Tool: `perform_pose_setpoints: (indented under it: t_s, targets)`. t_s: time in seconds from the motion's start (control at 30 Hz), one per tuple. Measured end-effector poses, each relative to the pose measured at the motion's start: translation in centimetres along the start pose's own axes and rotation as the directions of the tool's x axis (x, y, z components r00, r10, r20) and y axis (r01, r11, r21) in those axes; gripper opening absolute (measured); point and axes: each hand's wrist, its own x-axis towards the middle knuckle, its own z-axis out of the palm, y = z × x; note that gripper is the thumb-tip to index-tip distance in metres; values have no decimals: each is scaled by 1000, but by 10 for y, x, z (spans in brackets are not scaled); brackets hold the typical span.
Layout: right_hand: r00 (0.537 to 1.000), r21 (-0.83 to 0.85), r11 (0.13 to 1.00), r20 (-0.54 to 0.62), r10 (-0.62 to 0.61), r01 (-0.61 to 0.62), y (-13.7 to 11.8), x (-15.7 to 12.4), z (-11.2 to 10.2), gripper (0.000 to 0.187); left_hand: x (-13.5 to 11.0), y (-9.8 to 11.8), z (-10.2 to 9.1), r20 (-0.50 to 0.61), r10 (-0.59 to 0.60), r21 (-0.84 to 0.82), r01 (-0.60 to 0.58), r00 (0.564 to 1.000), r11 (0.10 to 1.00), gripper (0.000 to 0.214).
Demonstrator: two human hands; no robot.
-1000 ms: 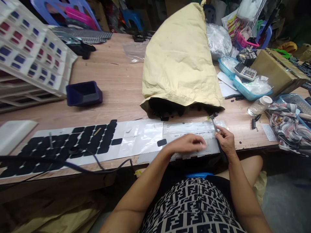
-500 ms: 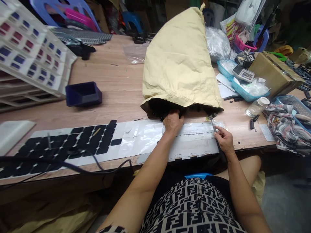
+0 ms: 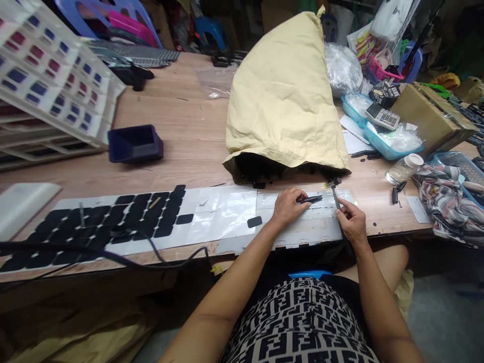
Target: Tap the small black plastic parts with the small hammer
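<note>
Wooden tabletop (image 3: 177, 116) carries a sack (image 3: 287, 96) at twelve o'clock; left hand (image 3: 290, 205) pinches a black piece (image 3: 313, 199), right hand (image 3: 352, 220) grips a hammer (image 3: 336, 195).

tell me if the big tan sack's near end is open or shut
Open. The sack gapes at its near edge, showing a dark interior just beyond the left hand.

Hammer (image 3: 336, 197) before sack (image 3: 285, 96), bin (image 3: 135, 146) left of sack, jar (image 3: 404, 169) right
</note>
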Motion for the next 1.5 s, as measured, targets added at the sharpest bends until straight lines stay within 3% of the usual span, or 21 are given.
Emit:
perform_pose_setpoints:
  t_s: [0.1,0.3,0.53,0.73,0.93,1.13,1.23,1.3,1.33,1.43,1.47,1.5]
  targets:
    - [995,-95,991,-19,-97,94,-13,-9,0,38,1,-2,-1,13,22,-10,-22,1000,1000,13]
    - [966,-126,961,108,-233,246,-41,-24,7,38,1,-3,-2,8,20,-24,-20,1000,1000,13]
    - [941,-183,928,166,-296,324,-36,-26,14,36,1,-1,-2,2,7,-27,-7,1000,1000,14]
    - [964,-178,948,89,-251,264,-35,-25,7,38,1,-1,-3,29,5,-22,-5,1000,1000,14]
    - [961,-180,948,138,-240,262,-24,-22,2,35,1,-2,-1,18,3,-26,-3,1000,1000,13]
    - [998,-42,998,-7,-56,55,-7,-10,0,38,2,-3,-3,26,6,-44,-5,1000,999,12]
    - [997,122,989,-12,81,-79,0,-7,-1,37,-13,9,-16,127,87,-259,-52,988,965,19]
    - [991,199,972,5,131,-129,2,-7,-1,38,-32,25,-25,295,168,-468,-12,941,884,26]
    - [989,222,964,11,144,-143,2,-7,-1,38,-45,33,-27,414,216,-549,53,884,834,29]
    - [988,248,957,18,151,-151,3,-9,-1,38,-82,48,-15,693,378,-613,224,614,758,32]
    - [989,247,958,16,147,-146,3,-9,0,38,-92,48,-4,734,397,-592,233,551,771,31]
    - [990,244,959,16,142,-141,3,-10,0,38,-99,44,10,766,383,-553,226,516,802,31]
